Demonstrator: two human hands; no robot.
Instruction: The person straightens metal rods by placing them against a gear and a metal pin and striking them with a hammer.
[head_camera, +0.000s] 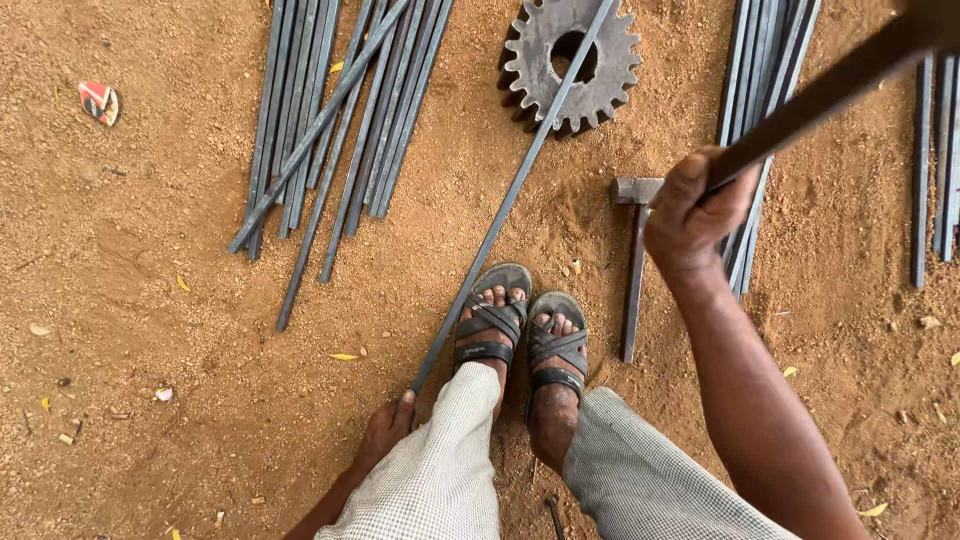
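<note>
Fingers of the left hand (385, 432) pinch the near end of a long thin steel rod (510, 195), closed around its tip just beside the left sandal (490, 320). From there the rod runs slanting up and away over the sandy ground (150, 300), and its far part lies across the hole of a toothed gear wheel (570, 65) resting flat on the dirt. The right hand (690, 215) is wrapped tight, all fingers closed, on a dark handle (830, 85) that rises toward the upper right corner of the view; its head is out of sight.

Judging by its look, the rod is stiff, fairly heavy for its thickness and hard-edged; bare metal of this kind is likely dusty rather than slippery, and a grip at the end gives poor leverage, so it would probably swing or sag if lifted from there. Holding nearer the middle would balance it better.

A hammer (635, 260) lies on the ground between the right sandal (557, 345) and a bundle of rods (765, 110). Another heap of rods (340, 120) lies to the left of the gear. No container shows anywhere, so nothing is held in one.
</note>
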